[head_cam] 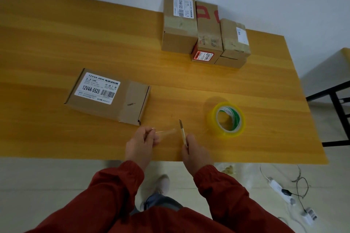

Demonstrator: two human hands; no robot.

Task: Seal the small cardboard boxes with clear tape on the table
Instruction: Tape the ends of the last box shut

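A flat cardboard box [108,96] with a white label lies on the yellow table [56,53], left of centre. My left hand [141,143] pinches one end of a strip of clear tape [165,131] near the front edge. My right hand [196,152] grips a small utility knife [182,131], its blade pointing up beside the strip's other end. A thin strand of tape runs from there to the roll of clear tape [226,119] standing on the table to the right.
Several small cardboard boxes [204,30] are stacked at the back of the table by the wall. A black metal frame [339,108] stands to the right. On the floor lie a power strip and cables [284,191].
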